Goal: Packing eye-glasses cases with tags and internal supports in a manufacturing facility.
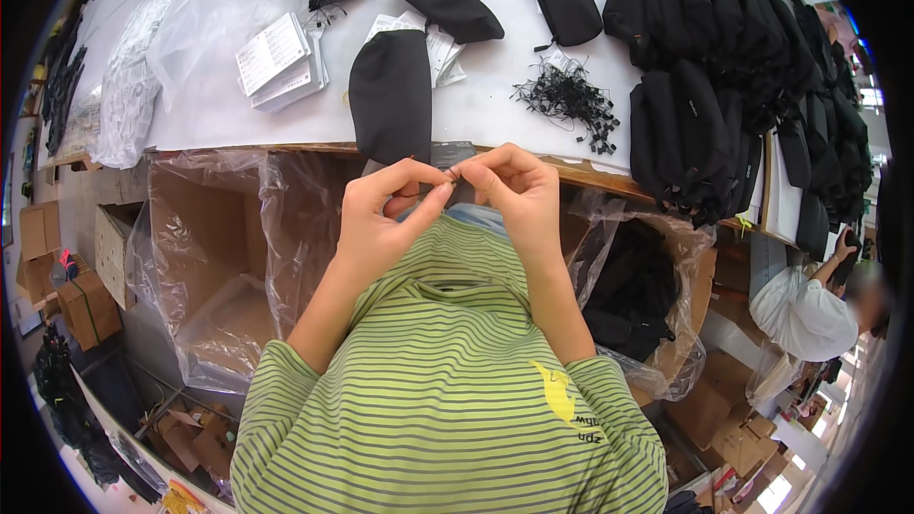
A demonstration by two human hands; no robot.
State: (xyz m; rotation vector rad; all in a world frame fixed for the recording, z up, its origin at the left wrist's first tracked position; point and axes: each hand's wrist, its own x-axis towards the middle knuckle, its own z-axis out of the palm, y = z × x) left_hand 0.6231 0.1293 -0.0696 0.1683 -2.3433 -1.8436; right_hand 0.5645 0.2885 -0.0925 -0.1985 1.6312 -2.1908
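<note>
Black fabric marks the pouch [391, 95] lying on the white tabletop [219, 109], at twelve o'clock from the hands. Left hand [379, 214] and right hand [514, 192] meet fingertip to fingertip, each pinching a tiny item too small to identify. Steady, close pinches would likely keep it controlled. Black ties [568, 97] lie at two o'clock.

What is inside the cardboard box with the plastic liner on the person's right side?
The lined cardboard box holds black pouches, a dark heap against the clear plastic liner. How many there are, and what lies below them, is hidden by the heap and by the right forearm.
</note>
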